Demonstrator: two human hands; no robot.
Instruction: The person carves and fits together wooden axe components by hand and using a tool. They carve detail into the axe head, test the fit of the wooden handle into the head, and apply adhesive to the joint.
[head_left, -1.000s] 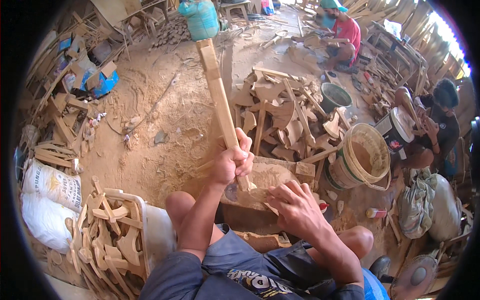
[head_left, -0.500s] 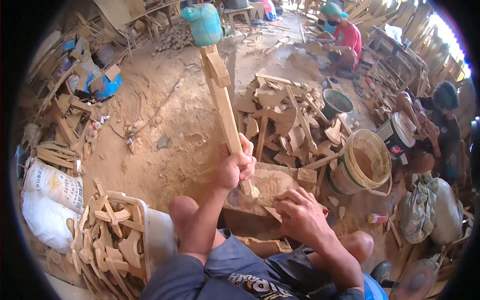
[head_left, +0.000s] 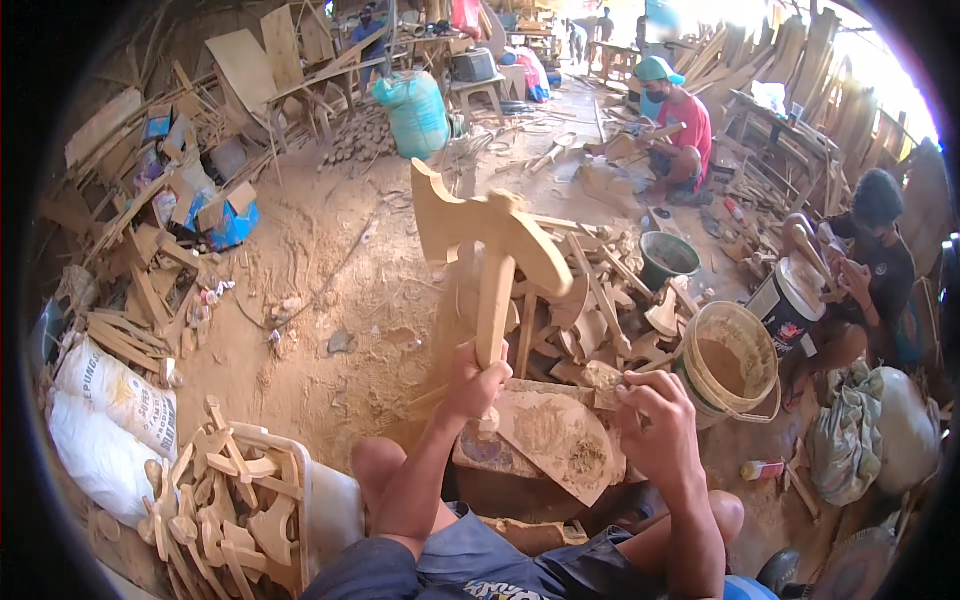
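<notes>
My left hand (head_left: 474, 383) is wrapped round the handle of a wooden axe (head_left: 495, 245). The axe stands upright, its carved head at the top and a pale knob showing below my fist. My right hand (head_left: 660, 420) is raised to the right with its fingers curled together; what they hold, if anything, I cannot make out. By its fingertips is a rough tan lump (head_left: 602, 375). Between and below my hands a thin flat board (head_left: 560, 435) with tan smears lies over a dusty wooden block (head_left: 482, 455).
A bucket (head_left: 700, 385) with brownish contents stands to the right, beside a heap of wooden pieces (head_left: 590, 320). A plastic bin (head_left: 335, 505) of carved parts is at left. Two people sit working, one in a red shirt (head_left: 690, 130), one in dark clothing (head_left: 880, 255).
The axe has turned, so its head now shows broadside, and leans less to the left. My right hand has lifted off the board and moved right. The view has tilted up somewhat.
</notes>
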